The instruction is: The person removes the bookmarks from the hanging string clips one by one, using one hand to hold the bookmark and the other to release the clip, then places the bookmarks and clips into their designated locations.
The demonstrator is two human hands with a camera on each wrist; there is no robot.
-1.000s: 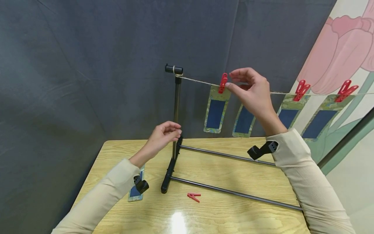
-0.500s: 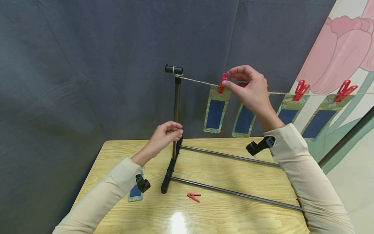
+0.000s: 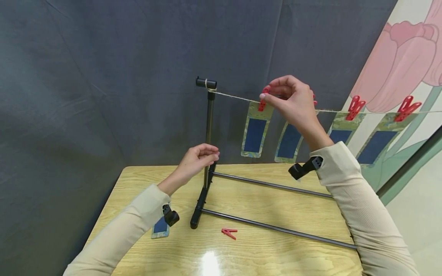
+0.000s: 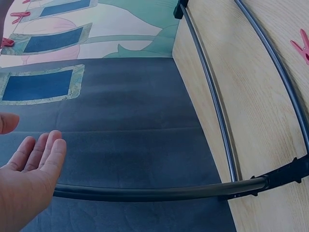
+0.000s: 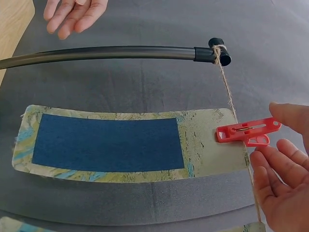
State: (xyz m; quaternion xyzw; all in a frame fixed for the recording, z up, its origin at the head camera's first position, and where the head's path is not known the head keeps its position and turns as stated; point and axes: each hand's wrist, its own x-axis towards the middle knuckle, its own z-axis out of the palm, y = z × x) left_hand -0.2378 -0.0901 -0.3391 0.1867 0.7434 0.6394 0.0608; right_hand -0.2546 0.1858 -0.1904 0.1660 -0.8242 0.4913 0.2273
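Note:
My right hand [image 3: 297, 100] has thumb and fingers on either side of the handles of a red clothespin [image 5: 246, 131]. That clothespin clips a long card [image 5: 108, 142] with a dark blue panel and a green patterned border onto a twine line [image 5: 227, 89]. The card hangs down from the twine beside the upright pole. My left hand [image 3: 198, 159] hovers by the black upright pole [image 3: 209, 122], fingers loosely bent with nothing between them. Another card [image 3: 291, 142] hangs just right of the first, its clothespin mostly hidden behind my right hand.
Farther right, two more red clothespins [image 3: 355, 108] hold similar cards [image 3: 376, 147]. On the wooden table [image 3: 276, 257] lie a loose red clothespin [image 3: 229, 232] and a card [image 3: 160, 228], partly covered by my left sleeve. Two dark rails [image 3: 276, 229] run along the table from the stand's foot.
My right hand has moved slightly left, bringing thumb and fingertips over the clothespin's handles. The left hand has drifted a little right. The cards hang as before.

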